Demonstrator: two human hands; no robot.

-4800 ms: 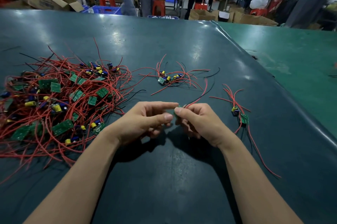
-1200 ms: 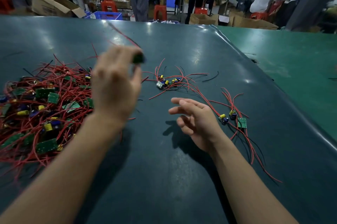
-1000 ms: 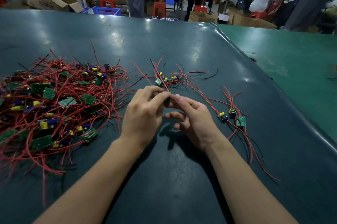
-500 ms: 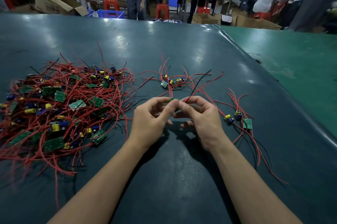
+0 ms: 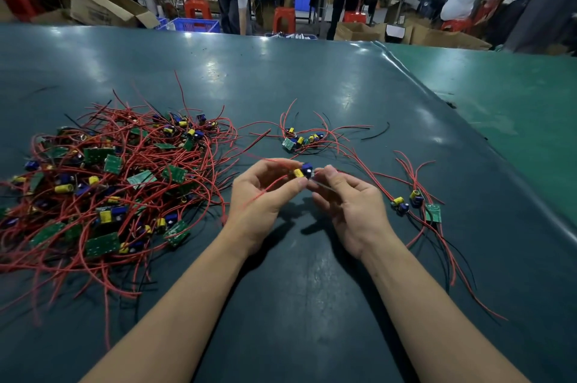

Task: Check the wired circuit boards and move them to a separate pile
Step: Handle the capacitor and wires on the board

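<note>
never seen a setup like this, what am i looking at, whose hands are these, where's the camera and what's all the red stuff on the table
There is no machine here. The single view comes from a camera worn on a person's head, looking forward and down, so the two bare arms are that person's own.

The left hand and the right hand hold one small circuit board between their fingertips, above a dark green table. Its yellow and blue parts show, and a red wire trails from it across the left hand.

The red stuff is wire soldered to many such boards. A big tangled pile lies to the left. A small cluster lies just beyond the hands, and a few more boards lie to the right.

Behind the table, other people work among cardboard boxes and red stools.
</note>
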